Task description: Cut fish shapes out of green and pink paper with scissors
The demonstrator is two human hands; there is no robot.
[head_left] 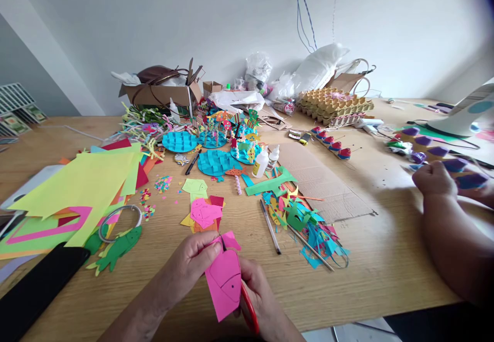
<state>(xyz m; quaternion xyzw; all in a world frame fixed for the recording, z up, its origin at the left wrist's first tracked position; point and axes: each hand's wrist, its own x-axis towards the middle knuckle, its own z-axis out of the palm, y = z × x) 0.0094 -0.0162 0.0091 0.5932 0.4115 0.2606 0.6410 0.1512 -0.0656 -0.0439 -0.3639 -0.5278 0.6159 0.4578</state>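
Observation:
A piece of pink paper [224, 290] with a fish outline drawn in black is pinched in my left hand [198, 254] near the table's front edge. My right hand [258, 293] holds red-handled scissors [250, 308] under and beside the paper. The dark blade tip shows by my left thumb, at a cut in the paper's upper part. Just beyond my hands lie a pink fish drawing [206, 213] and a yellow-green fish drawing [195, 186] on small coloured paper pieces.
Coloured sheets [88, 177], a roll of tape [120, 223] and green paper fish [119, 247] lie at left. Paper scraps [322, 234], a pen [270, 227], glue bottles [260, 163] and cardboard [320, 182] are right of centre. A co-worker's hand [436, 180] is at the right by painted egg-carton pieces.

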